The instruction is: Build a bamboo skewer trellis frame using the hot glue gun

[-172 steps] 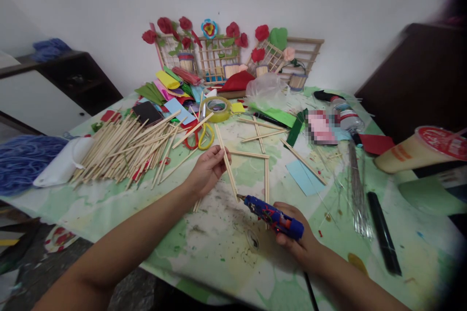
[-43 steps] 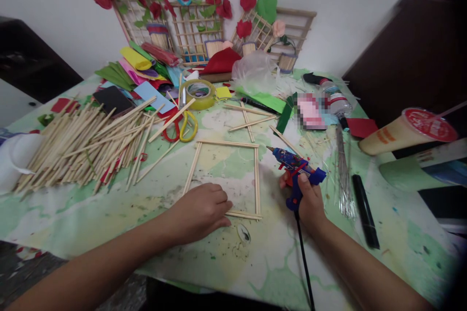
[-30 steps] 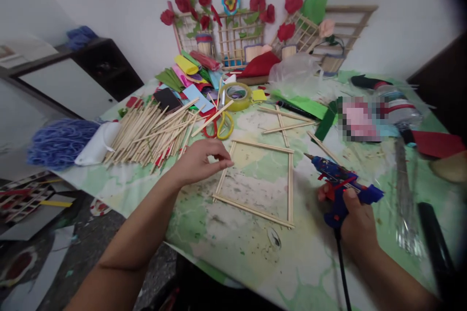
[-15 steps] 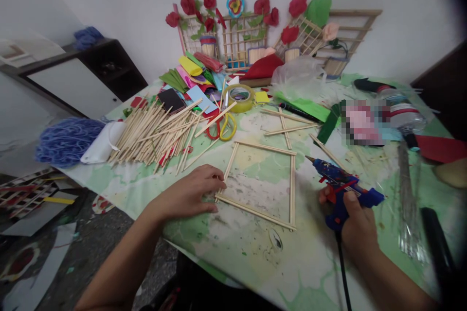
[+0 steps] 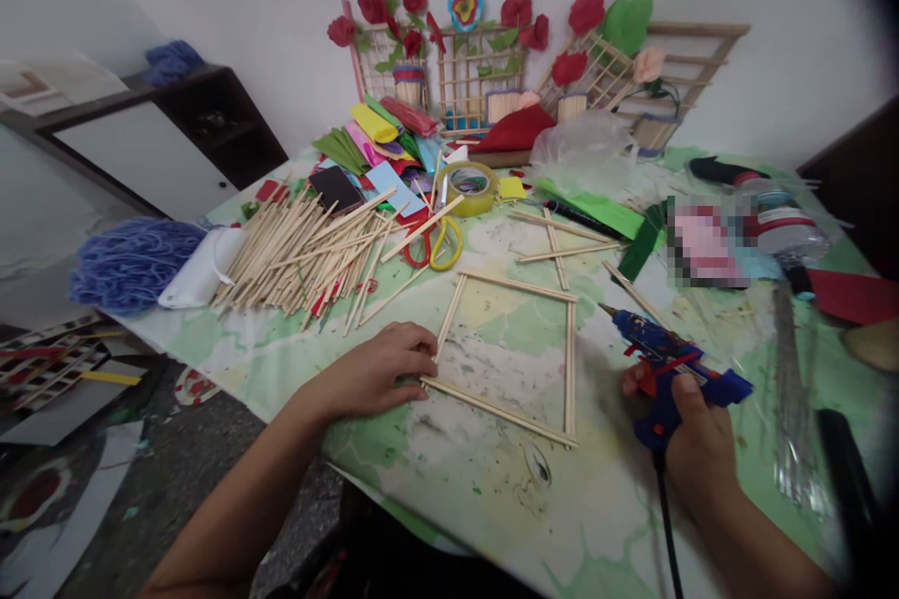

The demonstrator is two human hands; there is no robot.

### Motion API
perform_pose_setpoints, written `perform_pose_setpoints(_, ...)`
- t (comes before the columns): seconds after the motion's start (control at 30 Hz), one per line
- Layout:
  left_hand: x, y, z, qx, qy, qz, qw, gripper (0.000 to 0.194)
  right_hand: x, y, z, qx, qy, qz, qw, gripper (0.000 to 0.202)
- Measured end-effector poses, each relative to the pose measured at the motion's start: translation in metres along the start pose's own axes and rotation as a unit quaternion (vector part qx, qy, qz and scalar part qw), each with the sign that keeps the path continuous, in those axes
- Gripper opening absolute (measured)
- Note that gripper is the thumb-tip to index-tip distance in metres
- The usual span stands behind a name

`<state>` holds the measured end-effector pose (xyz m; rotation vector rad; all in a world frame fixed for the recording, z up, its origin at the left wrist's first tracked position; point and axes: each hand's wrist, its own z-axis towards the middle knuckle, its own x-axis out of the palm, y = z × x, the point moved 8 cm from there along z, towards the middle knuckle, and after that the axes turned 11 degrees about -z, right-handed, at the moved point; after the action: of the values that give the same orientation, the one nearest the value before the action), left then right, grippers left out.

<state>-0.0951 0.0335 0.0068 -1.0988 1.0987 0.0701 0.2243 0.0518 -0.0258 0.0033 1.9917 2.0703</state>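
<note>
A square frame of paired wooden sticks point(image 5: 507, 412) lies flat on the table in front of me. My left hand point(image 5: 383, 367) has its fingers closed at the frame's near left corner, and they hide part of that joint. To the right of the frame, my right hand point(image 5: 702, 445) grips a blue hot glue gun point(image 5: 656, 351) with a red trigger. The gun is held above the table, its nozzle pointing left toward the frame's far right corner, apart from the sticks. A black cord runs down from its handle.
A pile of loose sticks point(image 5: 281, 257), scissors point(image 5: 444, 245) and a tape roll point(image 5: 467, 187) lie beyond my left hand. More sticks point(image 5: 554, 248) lie behind the frame. Blue yarn point(image 5: 133, 264) sits far left. Paper flowers on lattices point(image 5: 481, 65) lean against the wall.
The whole view has shifted slightly. My left fingers have drawn closer together at the frame's corner. The glue gun stays at about the same place beside the frame.
</note>
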Motion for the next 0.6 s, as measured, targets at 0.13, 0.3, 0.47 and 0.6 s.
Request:
perform_pose_setpoints(0.13,0.001,-0.002,0.000,-0.001,-0.001,-0.003,1.000,0.015,0.000,-0.001,0.000,0.009,-0.001,0.001,1.000,0.030)
perform_pose_setpoints(0.3,0.003,-0.001,0.000,-0.005,-0.005,-0.005,1.000,0.013,0.000,0.002,-0.001,0.014,-0.010,0.003,1.000,0.032)
perform_pose_setpoints(0.47,-0.002,-0.004,-0.004,0.006,-0.008,-0.012,1.000,0.025,0.002,0.004,0.000,0.004,-0.001,-0.009,1.000,0.034)
perform_pose_setpoints(0.6,-0.012,-0.022,0.006,0.020,-0.009,-0.012,1.000,0.048,0.001,0.003,0.001,0.001,0.000,-0.008,1.000,0.035)
